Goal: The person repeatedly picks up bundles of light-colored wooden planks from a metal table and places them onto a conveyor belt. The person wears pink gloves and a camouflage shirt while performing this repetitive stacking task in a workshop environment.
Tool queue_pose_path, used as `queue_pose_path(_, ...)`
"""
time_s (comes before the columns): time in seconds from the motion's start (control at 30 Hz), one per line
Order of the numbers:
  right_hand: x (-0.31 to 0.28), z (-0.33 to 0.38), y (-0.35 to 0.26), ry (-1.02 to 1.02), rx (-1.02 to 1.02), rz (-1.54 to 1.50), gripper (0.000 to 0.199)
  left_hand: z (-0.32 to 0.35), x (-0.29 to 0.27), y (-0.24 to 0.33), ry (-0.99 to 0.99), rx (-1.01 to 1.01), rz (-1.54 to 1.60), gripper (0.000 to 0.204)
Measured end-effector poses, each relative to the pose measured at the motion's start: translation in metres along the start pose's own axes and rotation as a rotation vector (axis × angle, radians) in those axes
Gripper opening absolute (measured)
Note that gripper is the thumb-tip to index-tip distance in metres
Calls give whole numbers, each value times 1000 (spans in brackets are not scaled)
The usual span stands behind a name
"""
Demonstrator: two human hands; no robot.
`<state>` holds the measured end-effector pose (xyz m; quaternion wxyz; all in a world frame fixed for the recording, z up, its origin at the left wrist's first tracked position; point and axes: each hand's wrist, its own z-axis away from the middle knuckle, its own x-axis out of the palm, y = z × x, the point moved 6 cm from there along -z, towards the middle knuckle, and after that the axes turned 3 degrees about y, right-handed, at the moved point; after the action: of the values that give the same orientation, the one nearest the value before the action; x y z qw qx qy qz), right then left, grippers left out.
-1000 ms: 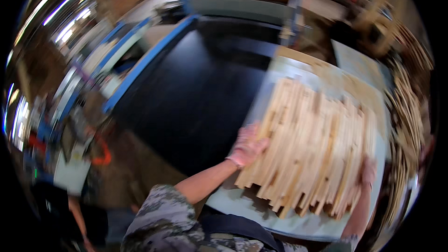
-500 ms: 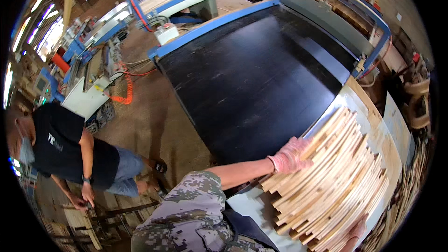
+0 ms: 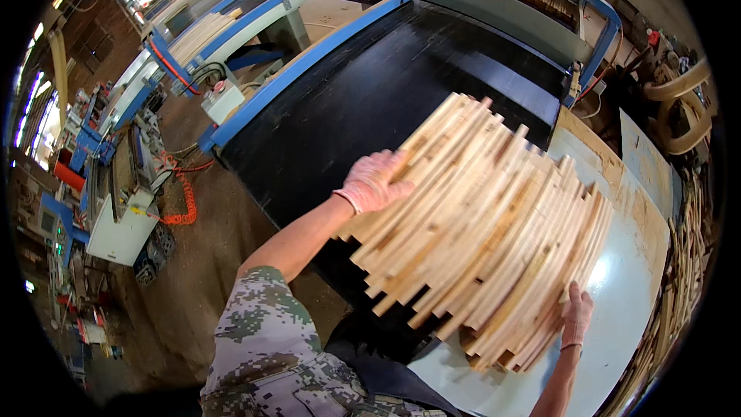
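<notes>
A wide, loose layer of pale wooden strips [image 3: 478, 232] lies side by side, their ends uneven. Its left part is over the black conveyor belt [image 3: 332, 120], and its right part is over a smooth pale tabletop [image 3: 617, 262]. My left hand [image 3: 376, 181], in a pinkish knit glove, grips the layer's left edge, its thumb on top of the strips. On the opposite edge, my right hand [image 3: 577, 316], gloved alike, presses against the outermost strip. Between them the two hands hold the layer together; the fingertips under the edges are hidden.
A blue rail [image 3: 309, 69] borders the belt's far left side, with a small control box [image 3: 222, 100] beside it. A blue tubular frame [image 3: 610, 38] spans the far end. Scrap strips [image 3: 671, 316] are piled at the right. Machinery [image 3: 116, 185] stands across the floor.
Both hands have moved the wooden strips leftward and away from me, from the pale tabletop partly onto the black belt. The person at the left has gone out of view as my view shifted.
</notes>
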<state>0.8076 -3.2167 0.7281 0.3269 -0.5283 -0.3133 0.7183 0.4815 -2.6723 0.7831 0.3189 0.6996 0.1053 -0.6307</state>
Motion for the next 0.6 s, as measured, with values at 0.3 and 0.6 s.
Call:
queue_pose_path(0.3,242,89,-158,-210,-74,-31,43,-50,-44,-245,76,-363,-311,91)
queue_pose_path(0.6,342,117,-237,-305,-208,129,53,-63,-73,-332,221,-427,-299,93)
